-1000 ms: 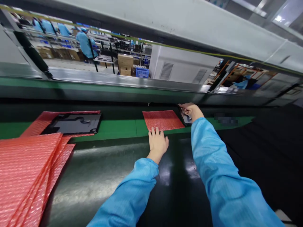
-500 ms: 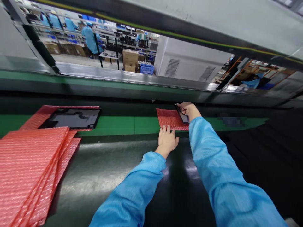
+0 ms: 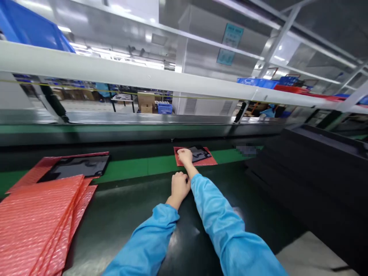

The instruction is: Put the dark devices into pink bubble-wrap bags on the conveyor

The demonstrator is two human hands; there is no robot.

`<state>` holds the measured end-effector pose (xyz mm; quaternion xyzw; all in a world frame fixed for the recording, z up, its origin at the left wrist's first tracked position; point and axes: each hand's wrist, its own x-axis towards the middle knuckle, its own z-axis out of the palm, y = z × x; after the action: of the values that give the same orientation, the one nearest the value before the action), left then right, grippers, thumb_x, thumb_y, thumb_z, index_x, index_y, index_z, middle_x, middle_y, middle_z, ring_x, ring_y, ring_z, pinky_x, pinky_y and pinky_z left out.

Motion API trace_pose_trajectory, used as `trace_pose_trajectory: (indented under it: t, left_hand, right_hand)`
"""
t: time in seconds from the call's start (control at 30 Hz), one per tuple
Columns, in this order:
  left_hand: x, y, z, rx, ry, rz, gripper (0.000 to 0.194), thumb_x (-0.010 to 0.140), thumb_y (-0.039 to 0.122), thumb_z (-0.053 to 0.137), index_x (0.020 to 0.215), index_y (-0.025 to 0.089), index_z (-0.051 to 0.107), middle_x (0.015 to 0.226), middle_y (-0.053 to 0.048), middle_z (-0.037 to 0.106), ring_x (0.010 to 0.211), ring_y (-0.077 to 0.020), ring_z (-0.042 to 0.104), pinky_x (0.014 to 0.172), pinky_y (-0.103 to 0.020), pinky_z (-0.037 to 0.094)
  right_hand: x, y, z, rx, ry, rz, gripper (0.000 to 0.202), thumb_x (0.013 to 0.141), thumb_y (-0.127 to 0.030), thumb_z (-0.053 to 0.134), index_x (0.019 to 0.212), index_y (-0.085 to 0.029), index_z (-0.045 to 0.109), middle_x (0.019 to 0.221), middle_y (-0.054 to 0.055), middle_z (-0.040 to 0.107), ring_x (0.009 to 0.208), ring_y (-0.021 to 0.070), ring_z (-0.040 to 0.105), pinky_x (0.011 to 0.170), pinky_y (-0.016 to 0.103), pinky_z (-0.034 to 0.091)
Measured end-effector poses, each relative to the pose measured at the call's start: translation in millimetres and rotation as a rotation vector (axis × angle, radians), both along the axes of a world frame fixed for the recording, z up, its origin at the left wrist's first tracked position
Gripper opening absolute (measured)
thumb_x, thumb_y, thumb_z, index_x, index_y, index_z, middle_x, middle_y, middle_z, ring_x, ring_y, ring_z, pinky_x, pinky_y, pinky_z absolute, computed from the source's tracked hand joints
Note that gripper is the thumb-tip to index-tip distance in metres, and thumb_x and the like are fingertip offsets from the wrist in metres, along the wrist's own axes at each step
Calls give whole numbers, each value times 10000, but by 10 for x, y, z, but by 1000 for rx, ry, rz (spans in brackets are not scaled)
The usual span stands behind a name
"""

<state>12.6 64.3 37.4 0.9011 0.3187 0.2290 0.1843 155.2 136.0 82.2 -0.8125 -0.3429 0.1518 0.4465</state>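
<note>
A factory line is running across the view: a green conveyor belt (image 3: 129, 167) is passing between a dark glossy work ledge (image 3: 120, 214) on the near side and a metal rail on the far side, with shelving, cartons and blue crates showing beyond. The right hand (image 3: 184, 156) is reaching out over the belt and resting, fingers curled, on the left edge of a dark flat panel (image 3: 199, 153) that is lying on a red bubble-wrap sheet (image 3: 207, 161) near the far edge of the belt; whether the fingers are gripping the panel or only pressing on it cannot be told. The left hand (image 3: 179, 185) is sitting loosely closed at the far edge of the ledge, holding nothing visible, just short of the belt. Judging from the layout, this panel is already placed on its sheet but is not wrapped or covered. Further left along the belt, a second dark panel (image 3: 76, 166) is lying on its own red sheet (image 3: 34, 173), likewise open on top. At the near left corner of the ledge a stack of red bubble-wrap sheets (image 3: 37, 218) is waiting, so supply remains. At the right, a stack of black foam sheets (image 3: 310, 172) is standing untouched.
</note>
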Motion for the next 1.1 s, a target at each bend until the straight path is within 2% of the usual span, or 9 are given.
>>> trace_pose_trajectory:
  t: [0.1, 0.23, 0.33, 0.47, 0.6, 0.7, 0.87, 0.97, 1.1]
  left_hand:
    - [-233, 37, -108, -36, -68, -32, 163, 975, 200, 638, 866, 198, 759, 936, -73, 722, 968, -258, 641, 865, -386, 481]
    - [-555, 237, -162, -46, -210, 112, 177, 955, 209, 613, 846, 222, 751, 920, -68, 746, 956, -269, 655, 911, -394, 499]
    - [-908, 487, -86, 120, -344, 396, 191, 954, 284, 614, 822, 238, 744, 1084, -101, 757, 1217, -335, 624, 1089, -494, 461]
    - [-1580, 863, 136, 314, -387, 829, 190, 934, 287, 620, 1033, 231, 773, 1526, -127, 574, 1589, -370, 317, 1298, -621, 250]
    - [-2245, 1185, 295, 74, -105, 1164, 546, 865, 290, 689, 1399, 184, 654, 1732, -213, 320, 1660, -448, 117, 1286, -750, 214]
    - [-2554, 1372, 279, -100, 66, 1246, 504, 906, 316, 684, 1390, 179, 671, 1660, -222, 450, 1601, -435, 296, 1271, -708, 284]
    - [-2686, 1450, 280, -74, 14, 1356, 314, 952, 192, 580, 1206, 189, 764, 1371, -174, 686, 1335, -355, 564, 1133, -563, 436]
    - [-2655, 1413, 423, -110, -72, 1366, 301, 945, 207, 585, 1184, 177, 766, 1316, -174, 710, 1285, -368, 575, 1067, -555, 459]
    - [-2551, 1354, 698, 17, -221, 1295, 371, 944, 226, 595, 1291, 193, 722, 1412, -137, 686, 1318, -361, 542, 1114, -587, 438]
  right_hand:
    - [-219, -174, -322, 14, -53, -33, 151, 946, -292, 643, 896, -240, 776, 789, -4, 763, 878, 176, 683, 839, 238, 505]
    - [-344, -279, -545, 81, -226, 14, 158, 948, -313, 645, 929, -241, 783, 847, 2, 774, 832, 181, 685, 833, 261, 499]
    - [-336, -309, -548, 113, -254, 20, 184, 947, -307, 619, 917, -230, 783, 823, 11, 770, 812, 189, 696, 812, 274, 504]
    - [-320, -366, -485, 156, -248, 43, 223, 920, -344, 600, 913, -225, 789, 933, 52, 811, 898, 226, 730, 871, 310, 541]
    - [-163, -258, -523, 159, -256, 73, 275, 855, -448, 630, 911, -219, 773, 931, 97, 812, 894, 273, 734, 891, 377, 560]
    - [-18, -68, -589, 126, -282, 47, 317, 771, -509, 696, 876, -213, 740, 829, 100, 777, 814, 284, 708, 849, 409, 556]
    - [12, -35, -533, 69, -260, 13, 299, 699, -522, 746, 733, -264, 599, 714, 75, 712, 742, 306, 687, 764, 444, 524]
    - [57, -24, -519, 32, -279, 7, 300, 706, -518, 763, 685, -291, 568, 696, 84, 710, 746, 334, 690, 740, 473, 501]
    - [235, 131, -654, 17, -288, -19, 314, 704, -512, 801, 635, -300, 580, 653, 97, 712, 625, 326, 676, 642, 486, 484]
